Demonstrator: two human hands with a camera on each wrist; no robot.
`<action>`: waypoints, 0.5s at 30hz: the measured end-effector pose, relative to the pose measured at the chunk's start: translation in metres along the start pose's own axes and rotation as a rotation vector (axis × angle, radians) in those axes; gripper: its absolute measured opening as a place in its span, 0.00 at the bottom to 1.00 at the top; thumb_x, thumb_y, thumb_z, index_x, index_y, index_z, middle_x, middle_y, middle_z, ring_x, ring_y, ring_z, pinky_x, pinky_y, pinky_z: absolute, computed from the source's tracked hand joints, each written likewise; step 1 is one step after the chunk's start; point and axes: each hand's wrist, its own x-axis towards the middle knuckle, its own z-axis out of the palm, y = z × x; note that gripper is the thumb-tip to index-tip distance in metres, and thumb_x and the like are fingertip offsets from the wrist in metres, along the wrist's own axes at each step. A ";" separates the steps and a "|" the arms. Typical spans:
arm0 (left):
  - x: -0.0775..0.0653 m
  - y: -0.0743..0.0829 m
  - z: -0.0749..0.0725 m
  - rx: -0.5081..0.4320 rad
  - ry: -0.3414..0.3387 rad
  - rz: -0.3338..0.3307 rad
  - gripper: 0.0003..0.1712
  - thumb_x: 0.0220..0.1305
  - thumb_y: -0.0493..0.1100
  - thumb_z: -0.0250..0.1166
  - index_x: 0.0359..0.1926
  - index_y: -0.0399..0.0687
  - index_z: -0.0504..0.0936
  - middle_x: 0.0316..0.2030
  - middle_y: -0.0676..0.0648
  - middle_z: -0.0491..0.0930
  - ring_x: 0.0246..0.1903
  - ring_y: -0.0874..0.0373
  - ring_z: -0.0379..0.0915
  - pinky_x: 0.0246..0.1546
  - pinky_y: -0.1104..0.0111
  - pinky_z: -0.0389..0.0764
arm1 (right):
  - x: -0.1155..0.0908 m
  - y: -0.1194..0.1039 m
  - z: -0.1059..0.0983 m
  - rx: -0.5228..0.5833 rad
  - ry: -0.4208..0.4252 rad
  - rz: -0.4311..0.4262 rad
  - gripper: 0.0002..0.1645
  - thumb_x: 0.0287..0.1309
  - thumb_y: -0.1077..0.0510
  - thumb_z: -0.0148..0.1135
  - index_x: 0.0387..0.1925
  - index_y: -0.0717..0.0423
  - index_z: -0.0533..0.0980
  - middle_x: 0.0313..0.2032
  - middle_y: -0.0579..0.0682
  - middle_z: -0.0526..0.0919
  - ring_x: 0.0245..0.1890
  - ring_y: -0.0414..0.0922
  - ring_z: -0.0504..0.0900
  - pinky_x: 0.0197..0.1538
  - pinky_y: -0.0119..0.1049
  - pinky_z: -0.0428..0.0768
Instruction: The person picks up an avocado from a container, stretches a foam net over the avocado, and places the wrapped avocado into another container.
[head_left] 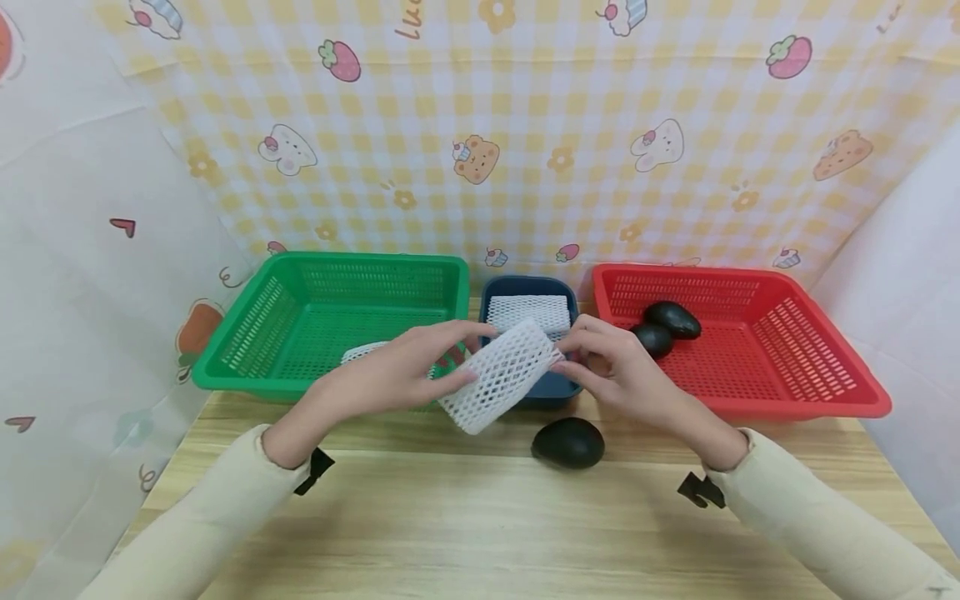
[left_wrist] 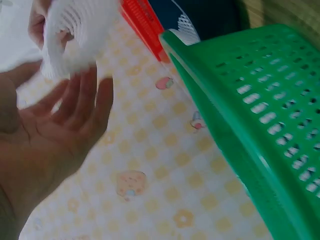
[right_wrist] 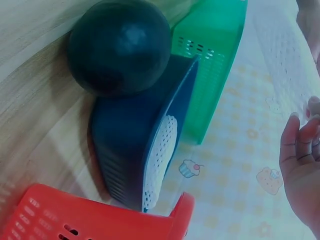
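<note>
A white foam net sleeve (head_left: 498, 383) is held up at a tilt in the middle of the head view. My left hand (head_left: 397, 367) grips its left side between thumb and fingers. At the upper right end, the right hand (head_left: 622, 371) pinches the edge with thumb and fingertips. In the left wrist view the sleeve's end (left_wrist: 65, 45) shows as a round opening. A dark avocado (head_left: 570, 442) lies on the table, below and to the right of the sleeve. Behind the hands, more foam nets (head_left: 528, 312) lie in a small dark blue basket (head_left: 551, 392).
To the left stands a green basket (head_left: 300, 385), with a white netted item (head_left: 363, 351) partly hidden by the left arm. On the right, a red basket (head_left: 810, 404) holds dark avocados (head_left: 672, 319). A patterned cloth (head_left: 420, 108) hangs behind the wooden table (head_left: 465, 525).
</note>
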 end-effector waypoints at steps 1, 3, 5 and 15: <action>-0.003 -0.001 -0.001 -0.033 -0.029 0.005 0.34 0.72 0.40 0.64 0.74 0.44 0.64 0.53 0.49 0.77 0.47 0.60 0.77 0.45 0.64 0.81 | 0.000 -0.001 -0.001 0.002 0.007 0.012 0.24 0.50 0.74 0.75 0.46 0.49 0.84 0.37 0.41 0.76 0.30 0.38 0.73 0.26 0.31 0.73; -0.008 -0.004 -0.002 -0.087 -0.072 0.009 0.39 0.69 0.38 0.66 0.76 0.46 0.59 0.53 0.51 0.76 0.48 0.59 0.77 0.47 0.63 0.80 | -0.001 -0.002 -0.002 -0.001 0.020 0.038 0.25 0.49 0.75 0.75 0.46 0.49 0.84 0.36 0.41 0.76 0.29 0.38 0.72 0.25 0.32 0.72; -0.012 -0.006 -0.002 -0.118 -0.082 0.016 0.43 0.66 0.35 0.67 0.77 0.47 0.58 0.53 0.51 0.76 0.48 0.58 0.78 0.49 0.62 0.80 | -0.003 -0.002 -0.003 -0.007 0.033 0.066 0.25 0.49 0.76 0.74 0.46 0.50 0.84 0.36 0.41 0.76 0.29 0.38 0.72 0.25 0.32 0.72; -0.009 -0.019 0.009 -0.025 0.119 0.007 0.41 0.57 0.31 0.76 0.70 0.40 0.68 0.48 0.49 0.79 0.42 0.59 0.80 0.43 0.65 0.82 | -0.005 -0.006 0.000 0.070 0.077 0.101 0.22 0.49 0.81 0.70 0.43 0.57 0.83 0.34 0.46 0.76 0.31 0.42 0.74 0.25 0.33 0.72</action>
